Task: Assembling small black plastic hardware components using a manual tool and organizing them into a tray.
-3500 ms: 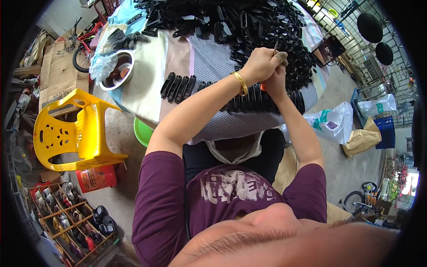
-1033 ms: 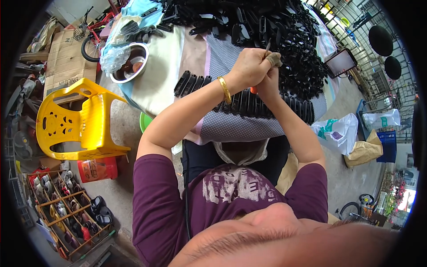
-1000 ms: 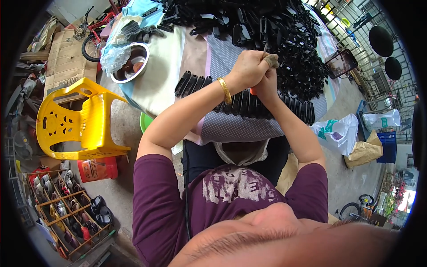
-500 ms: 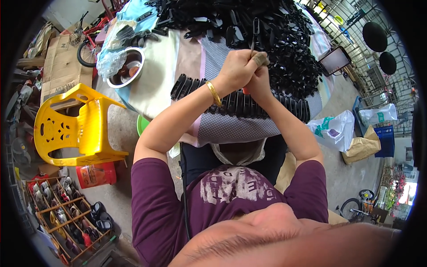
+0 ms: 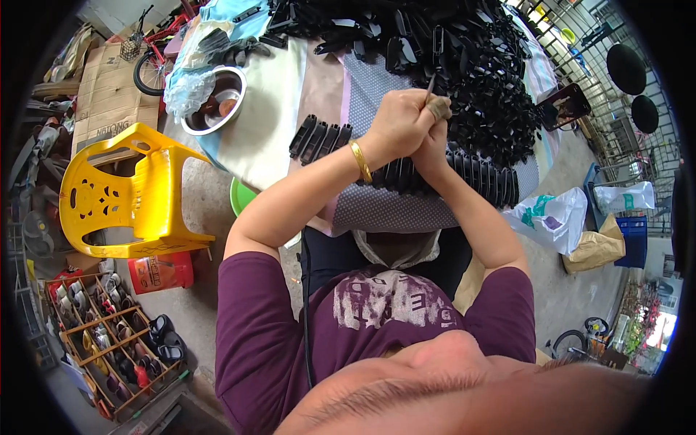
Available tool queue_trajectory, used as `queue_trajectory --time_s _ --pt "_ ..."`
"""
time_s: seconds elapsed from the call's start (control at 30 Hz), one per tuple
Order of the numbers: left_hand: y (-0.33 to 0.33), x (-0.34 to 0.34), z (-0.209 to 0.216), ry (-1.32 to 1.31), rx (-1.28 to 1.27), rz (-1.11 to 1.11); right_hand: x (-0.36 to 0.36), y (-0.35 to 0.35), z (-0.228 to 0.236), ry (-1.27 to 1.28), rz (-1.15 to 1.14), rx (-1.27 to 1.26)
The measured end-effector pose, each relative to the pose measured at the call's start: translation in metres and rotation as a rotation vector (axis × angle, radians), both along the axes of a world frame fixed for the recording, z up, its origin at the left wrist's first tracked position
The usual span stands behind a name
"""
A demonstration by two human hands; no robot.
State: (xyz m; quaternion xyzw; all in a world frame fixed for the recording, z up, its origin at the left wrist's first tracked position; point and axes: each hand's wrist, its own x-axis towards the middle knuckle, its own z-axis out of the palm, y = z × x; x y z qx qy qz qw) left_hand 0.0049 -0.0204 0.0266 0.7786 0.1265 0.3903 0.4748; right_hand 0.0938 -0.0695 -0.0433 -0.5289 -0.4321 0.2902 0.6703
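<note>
Over the table my two hands are pressed together, fingers closed. My left hand (image 5: 397, 125), above a gold bangle, lies against my right hand (image 5: 433, 145). A tan wrap (image 5: 438, 109) covers a fingertip between them. From the top of the closed fingers sticks the thin shaft of a slim tool (image 5: 431, 85); its lower part is hidden, and which hand grips it is unclear. Just under my wrists runs a row of black plastic parts (image 5: 319, 139), stood side by side. Beyond my hands lies a large heap of loose black plastic parts (image 5: 478, 94).
A patterned cloth (image 5: 384, 210) covers the table. On its left stand a white-rimmed bowl (image 5: 238, 109) and a crumpled plastic bag (image 5: 187, 94). A phone (image 5: 569, 107) is mounted at the right edge. A yellow chair (image 5: 156, 196) and a shoe rack (image 5: 109, 326) stand left.
The whole view has shifted slightly, with table and hands sitting further right in it. A red bit seen below my hands earlier is now hidden. My hands stay pressed together.
</note>
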Motion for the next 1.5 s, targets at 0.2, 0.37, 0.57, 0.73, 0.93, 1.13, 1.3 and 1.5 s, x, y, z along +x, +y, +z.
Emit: queue_trajectory --time_s 0.2,0.37,0.57,0.73,0.93,1.13,1.3,1.5 --pt "0.008 -0.004 0.011 0.017 -0.012 0.008 -0.019 -0.001 0.017 0.146 0.016 0.057" --pt "0.013 -0.013 0.0 -0.013 -0.092 -0.011 -0.021 0.004 0.025 0.202 -0.032 0.137" --pt "0.009 -0.003 0.001 0.082 0.106 0.057 -0.021 0.004 0.035 0.143 -0.082 0.151" --pt "0.018 -0.011 0.01 0.08 -0.167 -0.003 -0.03 0.001 0.047 0.098 0.013 -0.007" --pt "0.019 -0.016 0.009 0.073 -0.157 0.055 -0.026 0.011 0.028 0.038 0.042 0.042" --pt "0.024 -0.028 -0.006 -0.045 -0.18 0.09 -0.048 0.014 0.038 -0.008 -0.012 0.15" --pt "0.014 -0.023 0.003 -0.015 -0.117 0.113 -0.029 0.028 0.008 -0.127 -0.014 0.064" --pt "0.024 -0.037 0.009 -0.009 -0.125 0.117 -0.047 0.027 0.031 0.074 0.053 0.061"
